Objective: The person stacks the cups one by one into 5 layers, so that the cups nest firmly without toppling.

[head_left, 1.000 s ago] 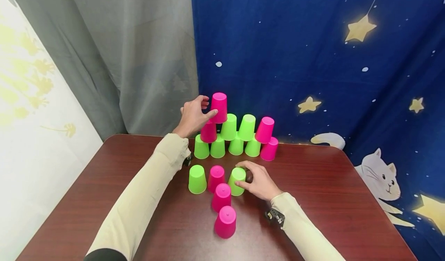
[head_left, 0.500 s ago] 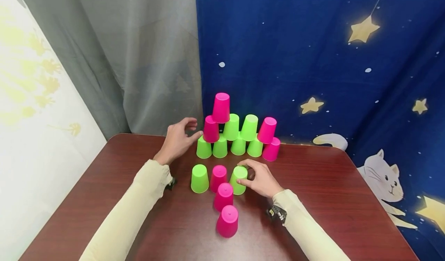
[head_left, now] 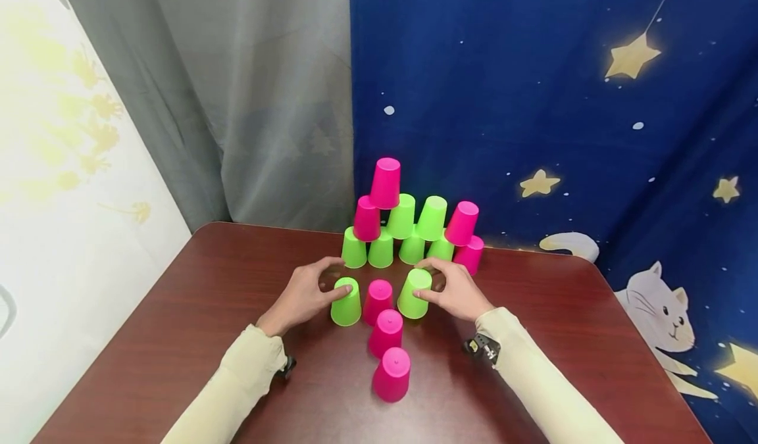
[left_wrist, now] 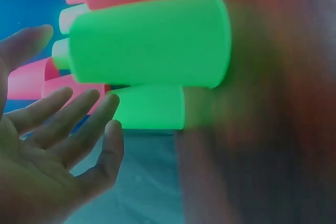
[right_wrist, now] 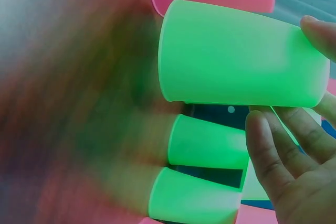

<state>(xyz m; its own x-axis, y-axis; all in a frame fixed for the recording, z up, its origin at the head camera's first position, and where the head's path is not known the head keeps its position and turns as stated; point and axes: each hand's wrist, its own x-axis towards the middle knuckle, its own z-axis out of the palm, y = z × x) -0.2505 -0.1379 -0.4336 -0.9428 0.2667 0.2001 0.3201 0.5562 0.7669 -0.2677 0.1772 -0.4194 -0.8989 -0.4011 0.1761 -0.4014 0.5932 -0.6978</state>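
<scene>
Ten upturned plastic cups are standing stacked behind five loose ones: the left hand is reaching, fingers spread, beside one green plastic cup; the right hand is gripping another green plastic cup.

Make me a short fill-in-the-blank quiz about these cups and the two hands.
1. The topmost cup of the stack at the back is ____.
2. The right hand grips a ____ cup.
3. The left hand is at the other green cup, its fingers spread, not ____ round it.
4. Between those two green cups stands a ____ cup.

Missing words: pink; green; closed; pink
</scene>
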